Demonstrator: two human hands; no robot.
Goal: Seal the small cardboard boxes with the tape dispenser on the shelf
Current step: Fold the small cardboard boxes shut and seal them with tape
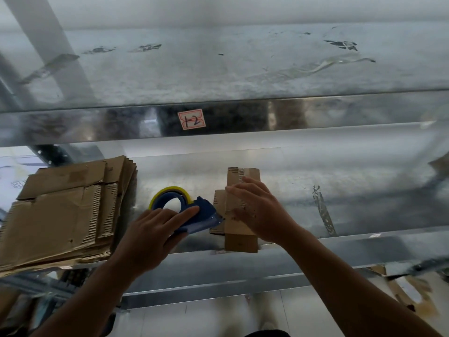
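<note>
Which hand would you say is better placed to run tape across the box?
The left hand: it grips the tape dispenser at the box edge, while the right hand holds the box down.

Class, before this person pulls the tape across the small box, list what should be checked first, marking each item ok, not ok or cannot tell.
1. The left hand grips the tape dispenser: ok.
2. The right hand presses flat on the small cardboard box: ok.
3. The dispenser's cutting end meets the box's left side: ok.
4. Tape end already stuck to the cardboard: cannot tell.
5. Top seam closed flat: cannot tell, the right hand covers it.
6. Box set well back on the shelf: not ok, its near end is at the front edge.
</note>
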